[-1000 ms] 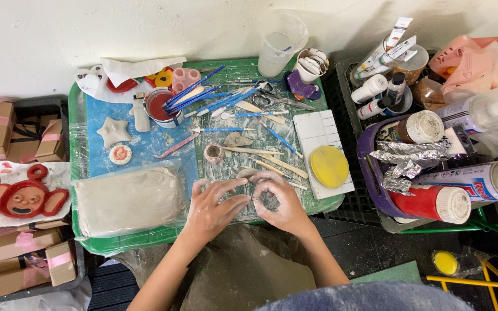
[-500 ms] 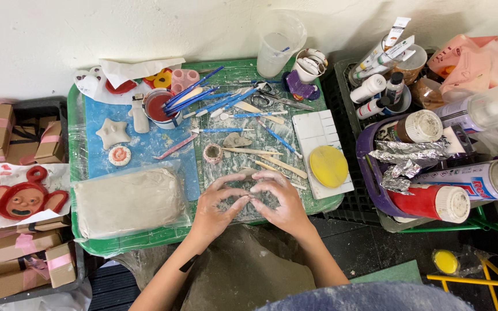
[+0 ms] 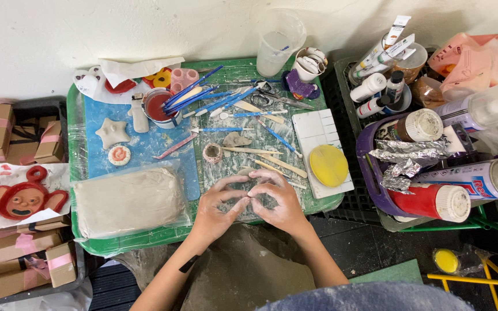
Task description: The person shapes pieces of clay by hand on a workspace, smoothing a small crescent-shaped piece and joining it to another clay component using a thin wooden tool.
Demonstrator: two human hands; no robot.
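My left hand (image 3: 217,205) and my right hand (image 3: 276,198) meet fingertip to fingertip over the plastic-covered work mat (image 3: 226,167), pinching a small piece of grey clay (image 3: 249,192) that the fingers mostly hide. Just beyond the fingers lie a small clay scrap (image 3: 245,171) and several wooden modelling sticks (image 3: 272,164). A small clay ring (image 3: 212,152) stands a little farther back. The big wrapped slab of grey clay (image 3: 128,200) lies to the left of my left hand.
The green tray table (image 3: 75,121) carries a clay star (image 3: 112,132), a red paint cup (image 3: 158,106) with blue tools, a white palette (image 3: 317,129) and yellow disc (image 3: 328,165). Crates with bottles, paint tubes and foil stand right; small boxes and a red clay face (image 3: 21,197) left.
Both hands have drawn closer together and slightly toward me, the fingertips now closed around the clay piece between them.
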